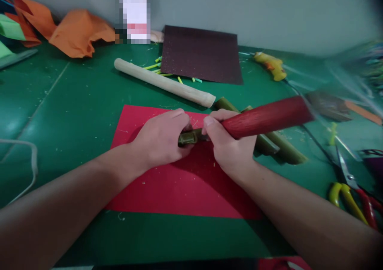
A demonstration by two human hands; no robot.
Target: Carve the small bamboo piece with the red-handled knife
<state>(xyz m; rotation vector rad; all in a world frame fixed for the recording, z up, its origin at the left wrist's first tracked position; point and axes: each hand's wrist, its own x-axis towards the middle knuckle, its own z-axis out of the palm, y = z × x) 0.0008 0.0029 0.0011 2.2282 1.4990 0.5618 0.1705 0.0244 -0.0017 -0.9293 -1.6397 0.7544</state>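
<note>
Above a red sheet (176, 186) on the green table, my left hand (164, 136) is closed around a short green bamboo piece (191, 137). My right hand (230, 142) grips a thick red handle (269, 116) that points up and to the right. Its thumb and fingertips are close to the bamboo's right end. The front end of the red-handled tool is mostly hidden by the right hand, so I cannot make out its tip. More green bamboo pieces (287, 148) lie behind and to the right of my right hand.
A peeled pale stick (164, 82) and a dark brown sheet (203, 54) lie farther back. Orange crumpled paper (80, 32) is at the back left. On the right are a yellow glue gun (271, 65) with a cable and scissors (351, 182). A white cable (33, 158) lies left.
</note>
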